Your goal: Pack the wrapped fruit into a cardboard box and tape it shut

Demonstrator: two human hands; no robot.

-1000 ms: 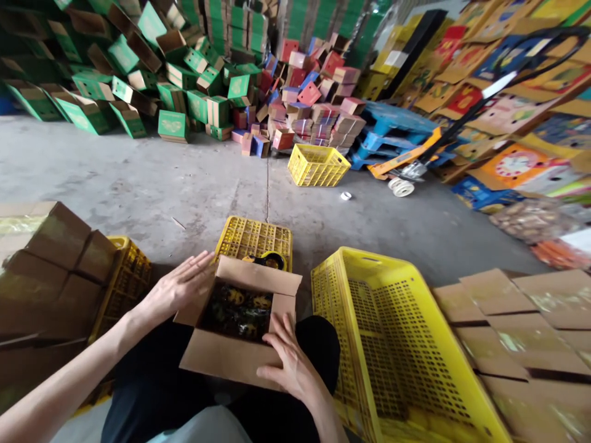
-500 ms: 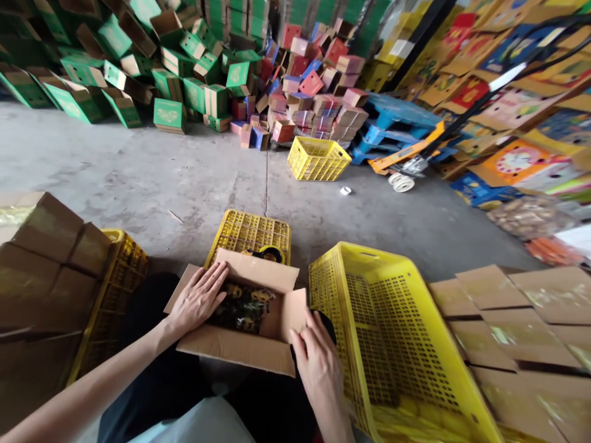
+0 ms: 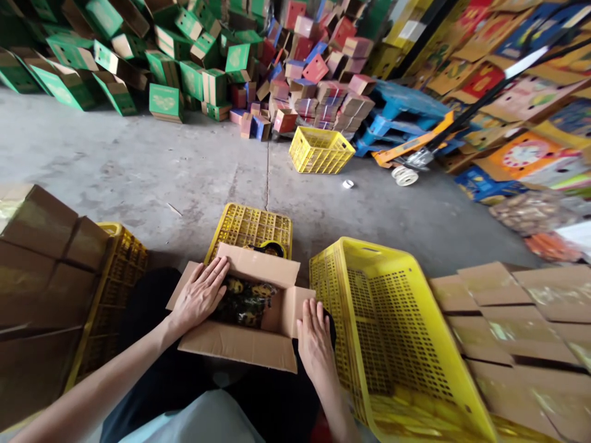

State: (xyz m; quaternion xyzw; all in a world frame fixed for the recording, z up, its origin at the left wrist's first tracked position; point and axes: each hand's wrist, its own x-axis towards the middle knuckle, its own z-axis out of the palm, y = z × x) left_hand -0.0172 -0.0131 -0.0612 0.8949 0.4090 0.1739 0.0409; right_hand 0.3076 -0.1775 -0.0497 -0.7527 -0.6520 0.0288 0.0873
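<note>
An open cardboard box (image 3: pixel 237 346) sits in front of me with its flaps spread outward. Inside lie dark, shiny packets (image 3: pixel 244 301) with yellowish marks; their kind cannot be made out. My left hand (image 3: pixel 201 292) lies flat over the left flap, fingers stretched together toward the far edge. My right hand (image 3: pixel 316 338) rests its extended fingers against the right flap (image 3: pixel 301 304). Just beyond the box, a black and yellow tape dispenser (image 3: pixel 272 248) is partly hidden by the far flap, on an upturned yellow crate (image 3: pixel 252 224).
A large yellow crate (image 3: pixel 409 289) stands at my right, beside stacked closed cartons (image 3: pixel 521 314). More cartons (image 3: pixel 39 246) rise at the left over another yellow crate (image 3: pixel 117 264). Farther off are a small yellow crate (image 3: pixel 321 151), a pallet jack (image 3: pixel 415 147) and piles of green boxes (image 3: pixel 166 101).
My right hand has gone from fingers curled at the right flap's edge to lying extended against it, and that flap leans farther outward. My left hand stays on the left flap.
</note>
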